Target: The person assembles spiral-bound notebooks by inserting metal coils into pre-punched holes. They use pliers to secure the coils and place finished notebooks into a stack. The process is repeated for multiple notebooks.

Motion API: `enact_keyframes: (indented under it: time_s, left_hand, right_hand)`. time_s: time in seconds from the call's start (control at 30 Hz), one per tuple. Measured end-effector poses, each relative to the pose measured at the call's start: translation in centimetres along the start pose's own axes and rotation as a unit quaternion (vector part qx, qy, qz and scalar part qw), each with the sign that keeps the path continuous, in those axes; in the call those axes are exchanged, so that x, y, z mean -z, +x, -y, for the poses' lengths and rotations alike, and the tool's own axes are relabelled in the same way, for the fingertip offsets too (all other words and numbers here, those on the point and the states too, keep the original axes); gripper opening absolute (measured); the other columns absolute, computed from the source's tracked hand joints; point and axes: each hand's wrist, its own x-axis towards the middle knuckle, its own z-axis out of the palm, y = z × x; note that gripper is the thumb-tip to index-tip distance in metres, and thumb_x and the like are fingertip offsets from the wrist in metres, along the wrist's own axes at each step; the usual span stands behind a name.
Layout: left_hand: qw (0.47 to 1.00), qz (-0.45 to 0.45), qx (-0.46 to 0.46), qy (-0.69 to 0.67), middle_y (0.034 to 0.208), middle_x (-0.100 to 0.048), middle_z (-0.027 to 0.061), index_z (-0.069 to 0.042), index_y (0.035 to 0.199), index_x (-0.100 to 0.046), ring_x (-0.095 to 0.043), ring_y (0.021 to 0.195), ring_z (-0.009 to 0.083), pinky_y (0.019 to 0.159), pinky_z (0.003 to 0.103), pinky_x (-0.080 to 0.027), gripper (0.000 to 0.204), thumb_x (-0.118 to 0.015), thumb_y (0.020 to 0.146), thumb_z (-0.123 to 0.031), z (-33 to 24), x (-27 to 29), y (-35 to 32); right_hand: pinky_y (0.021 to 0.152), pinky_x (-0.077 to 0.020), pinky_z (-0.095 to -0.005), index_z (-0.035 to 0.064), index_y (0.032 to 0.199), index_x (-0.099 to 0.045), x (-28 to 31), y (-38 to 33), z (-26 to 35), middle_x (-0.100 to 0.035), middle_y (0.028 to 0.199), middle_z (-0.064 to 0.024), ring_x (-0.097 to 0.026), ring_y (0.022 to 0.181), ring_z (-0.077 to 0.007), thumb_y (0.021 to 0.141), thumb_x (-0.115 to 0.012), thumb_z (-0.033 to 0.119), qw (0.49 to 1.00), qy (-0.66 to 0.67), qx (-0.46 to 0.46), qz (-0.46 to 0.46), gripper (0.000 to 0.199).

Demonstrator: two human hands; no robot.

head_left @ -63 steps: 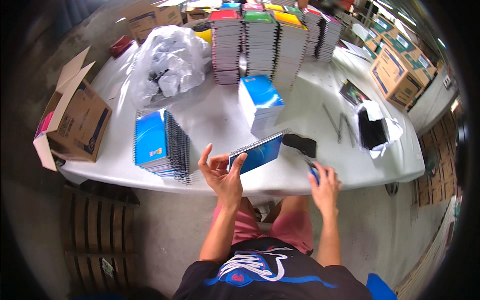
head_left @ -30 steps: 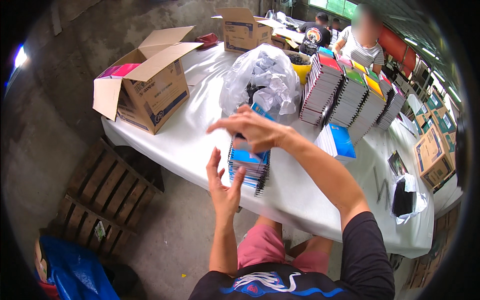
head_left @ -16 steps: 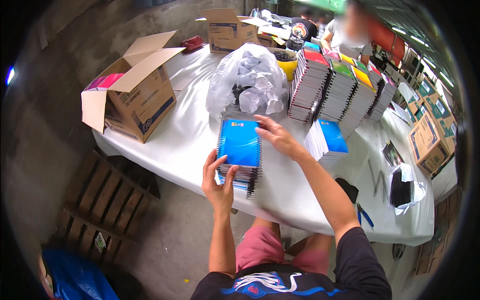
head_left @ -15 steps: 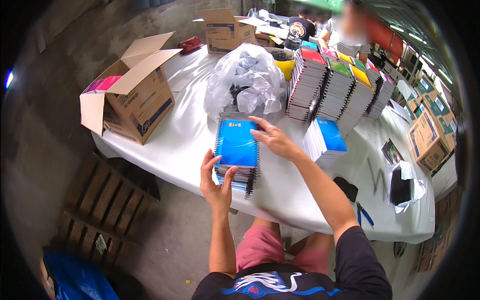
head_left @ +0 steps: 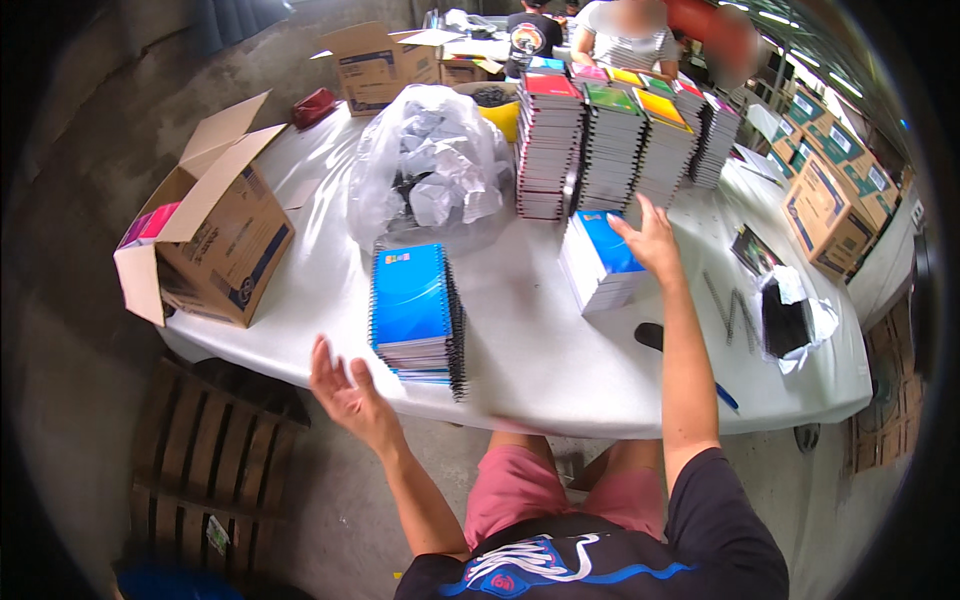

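A stack of blue spiral-bound notebooks [head_left: 412,295] stands near the front edge of the white-covered table. My left hand [head_left: 352,400] hovers just left of its near corner, empty, with fingers apart. To the right is a stack of blue-covered pads with white page edges [head_left: 605,262]; no coils show on it. My right hand [head_left: 650,240] is at the right side of that stack, thumb and fingers spread over its top edge. Whether the fingertips touch the cover I cannot tell. Blue-handled pliers [head_left: 727,398] lie partly hidden by my right forearm.
Tall stacks of coil-bound notebooks [head_left: 608,150] rise behind. A clear bag of crumpled paper [head_left: 430,165] sits mid-table, an open carton [head_left: 225,245] at left. Loose wire coils [head_left: 728,310] and a white-wrapped black bundle [head_left: 790,318] lie right. Two people work beyond.
Both hands have come off the blue notebook stack. My right hand has moved right to the blue-covered pads, and my left has drawn back toward me. The view has swung right.
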Motion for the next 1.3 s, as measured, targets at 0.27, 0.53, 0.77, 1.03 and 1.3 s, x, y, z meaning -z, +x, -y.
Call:
enact_keyframes:
  time_s: [0.27,0.53,0.77,1.03,1.3]
  left_hand:
    - [0.953,0.031,-0.299,0.037,0.115,-0.046,0.0155,0.000,0.115,-0.040,-0.046,0.117,0.0348,0.102,0.046,-0.038,0.033,-0.055,0.091,-0.015,-7.6,-4.1,-3.0]
    - [0.927,0.257,-0.270,-0.044,0.106,-0.053,0.0185,0.000,0.107,-0.052,-0.055,0.107,0.0361,0.090,0.042,-0.048,0.033,-0.068,0.080,-0.008,-10.1,-9.4,-8.0]
    - [0.849,0.427,-0.283,0.129,0.133,-0.048,0.0096,-0.005,0.128,-0.049,-0.039,0.128,0.0312,0.110,0.047,-0.016,0.044,-0.058,0.086,-0.015,-8.6,-13.3,-13.5]
    - [0.797,0.521,-0.231,0.199,0.100,-0.048,0.0094,-0.012,0.102,-0.056,-0.041,0.110,0.0309,0.098,0.065,-0.018,0.036,-0.066,0.072,-0.028,-1.9,-14.5,-18.1]
    - [0.863,0.393,-0.254,0.190,0.096,-0.046,0.0079,-0.011,0.081,-0.055,-0.042,0.102,0.0301,0.087,0.057,-0.028,0.053,-0.077,0.055,-0.052,-1.9,-16.4,-20.0]
  right_hand:
    - [0.072,-0.0514,-0.0354,-0.0019,0.092,-0.068,1.3,1.6,-5.5,-0.069,0.085,-0.0151,-0.067,0.075,-0.0243,0.060,-0.081,0.043,0.965,0.036,-0.126,0.229,0.056]
    - [0.068,-0.0480,-0.0444,0.0081,0.092,-0.055,3.1,-1.8,-2.6,-0.067,0.080,-0.0116,-0.065,0.081,-0.0320,0.075,-0.072,0.022,0.999,-0.028,-0.025,-0.038,0.028]
    - [0.066,-0.0494,-0.0464,0.0103,0.093,-0.052,5.6,-14.9,-2.7,-0.063,0.075,-0.0169,-0.063,0.075,-0.0374,0.076,-0.069,0.019,0.977,-0.120,0.061,0.166,0.026]
    - [0.084,-0.0478,-0.0380,0.0085,0.122,-0.055,9.1,-10.6,-13.6,-0.061,0.113,-0.0171,-0.060,0.102,-0.0281,0.072,-0.076,0.022,0.951,0.217,-0.020,0.220,0.056]
    - [0.083,-0.0469,-0.0402,0.0081,0.129,-0.046,1.4,-2.6,-25.1,-0.059,0.104,-0.0209,-0.060,0.095,-0.0339,0.080,-0.061,0.006,0.990,-0.084,-0.106,0.045,0.051]
